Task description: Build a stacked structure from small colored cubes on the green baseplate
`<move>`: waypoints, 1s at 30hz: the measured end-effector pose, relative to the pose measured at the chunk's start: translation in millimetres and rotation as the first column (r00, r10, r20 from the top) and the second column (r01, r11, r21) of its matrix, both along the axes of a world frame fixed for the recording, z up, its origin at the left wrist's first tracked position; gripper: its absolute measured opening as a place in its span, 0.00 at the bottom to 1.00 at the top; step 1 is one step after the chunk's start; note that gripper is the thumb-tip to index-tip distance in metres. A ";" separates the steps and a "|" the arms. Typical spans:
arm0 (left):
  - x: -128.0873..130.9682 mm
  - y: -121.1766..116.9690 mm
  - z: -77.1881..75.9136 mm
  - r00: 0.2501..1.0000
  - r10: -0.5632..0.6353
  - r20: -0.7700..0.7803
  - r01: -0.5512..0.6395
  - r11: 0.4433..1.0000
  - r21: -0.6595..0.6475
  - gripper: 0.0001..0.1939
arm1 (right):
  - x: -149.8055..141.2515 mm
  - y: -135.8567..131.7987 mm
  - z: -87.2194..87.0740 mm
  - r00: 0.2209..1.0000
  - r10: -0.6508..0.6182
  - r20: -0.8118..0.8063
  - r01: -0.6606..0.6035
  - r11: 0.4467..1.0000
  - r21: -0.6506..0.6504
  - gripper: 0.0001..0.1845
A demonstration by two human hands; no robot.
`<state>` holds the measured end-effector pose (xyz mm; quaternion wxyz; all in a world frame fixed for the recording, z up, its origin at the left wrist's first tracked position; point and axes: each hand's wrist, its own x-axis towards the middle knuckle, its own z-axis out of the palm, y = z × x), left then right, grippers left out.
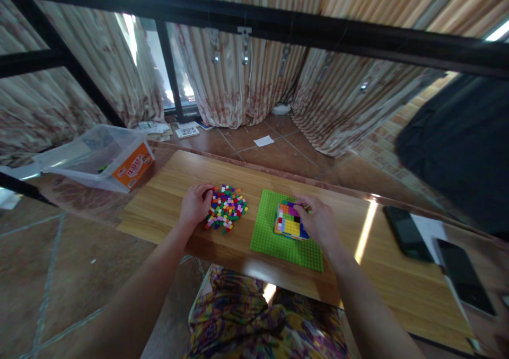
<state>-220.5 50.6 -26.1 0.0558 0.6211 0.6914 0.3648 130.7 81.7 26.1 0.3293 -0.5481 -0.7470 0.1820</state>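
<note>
A heap of small multicoloured toy bricks [230, 208] lies on the wooden tabletop. My left hand [194, 205] rests against its left side with the fingers curled in. Whatever they hold, if anything, is hidden. Right of the heap is a green studded baseplate [264, 231] bearing a low rectangular brick structure [290, 225]. Yellow, orange, purple, red and blue bricks show on its top. My right hand [318, 220] is over the structure's right side, its thumb and fingers pinched on a tiny toy brick [307, 209], partly covered by the fingertips.
To the left stands a clear plastic bin [95, 157] with an orange label. Two dark phones [407, 234] and white paper [429, 233] lie at the right. A black metal bar [254, 22] crosses above, in front of striped curtains [238, 88]. Papers [263, 141] lie on the tiled floor.
</note>
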 end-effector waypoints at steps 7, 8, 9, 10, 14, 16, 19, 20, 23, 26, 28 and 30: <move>-0.7 0.0 -2.5 1.000 0.002 0.006 -0.002 1.000 0.002 0.15 | 0.3 3.6 0.9 0.999 0.042 0.006 -0.042 0.999 0.012 0.19; -0.4 0.0 -2.5 1.000 0.002 0.005 -0.002 1.000 0.001 0.14 | 0.6 3.9 0.4 0.999 0.048 0.001 -0.048 0.999 0.015 0.19; -0.1 -0.1 -2.4 1.000 0.000 0.004 0.000 1.000 0.000 0.14 | 1.2 4.3 -0.3 0.999 0.053 -0.005 -0.053 0.998 0.015 0.19; 0.2 -0.2 -2.3 1.000 -0.001 0.003 0.001 1.000 0.001 0.14 | 1.9 4.8 -1.1 0.998 0.055 -0.011 -0.055 0.998 0.011 0.19; 0.7 -0.5 -2.1 1.000 -0.005 -0.008 0.005 1.000 0.001 0.14 | 4.7 7.4 -4.3 0.997 0.069 -0.027 -0.069 0.998 -0.007 0.19; 0.5 -0.4 -2.2 1.000 -0.006 -0.010 0.006 1.000 -0.003 0.14 | 4.9 8.3 -5.0 0.996 0.084 -0.030 -0.085 0.996 -0.023 0.20; 0.0 0.1 -2.3 1.000 -0.011 -0.006 0.011 1.000 -0.002 0.14 | 4.3 8.5 -3.8 0.996 0.085 -0.036 -0.087 0.994 -0.060 0.21; -0.2 0.4 -2.4 1.000 -0.015 -0.005 0.015 1.000 -0.001 0.14 | 4.4 8.3 -2.7 0.996 0.082 -0.040 -0.085 0.994 -0.075 0.21; -0.2 1.2 -3.0 1.000 -0.010 -0.004 0.010 1.000 -0.004 0.14 | 7.0 5.5 2.9 0.996 0.060 -0.073 -0.067 0.993 -0.096 0.24; 0.6 1.1 -3.9 1.000 0.011 -0.008 -0.011 1.000 -0.015 0.13 | 9.2 -3.2 12.9 0.990 -0.041 -0.132 0.040 0.999 -0.010 0.24; 1.4 0.2 -3.9 1.000 0.017 -0.008 -0.017 1.000 -0.016 0.13 | 5.7 -13.9 20.1 0.976 -0.113 -0.185 0.127 0.990 0.067 0.21; 2.4 -0.9 -3.5 1.000 0.019 -0.005 -0.019 1.000 -0.014 0.13 | -4.9 -28.2 24.6 0.966 -0.122 -0.227 0.146 0.985 0.093 0.18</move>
